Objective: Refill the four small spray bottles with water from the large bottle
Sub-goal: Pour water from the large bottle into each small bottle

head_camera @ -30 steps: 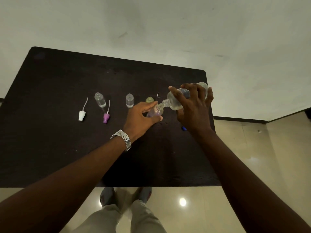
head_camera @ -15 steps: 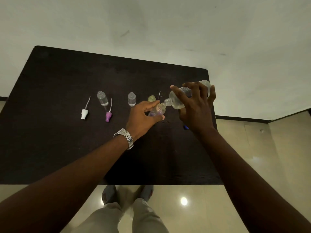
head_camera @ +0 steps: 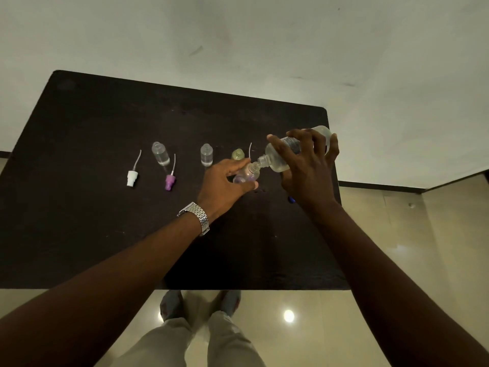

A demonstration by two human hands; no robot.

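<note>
Four small bottles are counted: a clear bottle, a second clear bottle and a yellowish bottle are stood in a row on the table, and a purple-tinted bottle is gripped in the left hand. One large bottle is grasped and tipped by the right hand, its neck set at the purple-tinted bottle's mouth. Two spray heads, a white spray head and a purple spray head, are laid at the left.

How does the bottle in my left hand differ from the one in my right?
Size: the small bottle in the left hand is dwarfed by the large bottle in the right hand.
Pose: the small bottle's mouth faces up; the large bottle is tipped, neck down towards it.
Tint: the small bottle looks purplish; the large bottle colourless.
Both are see-through and uncapped.
</note>
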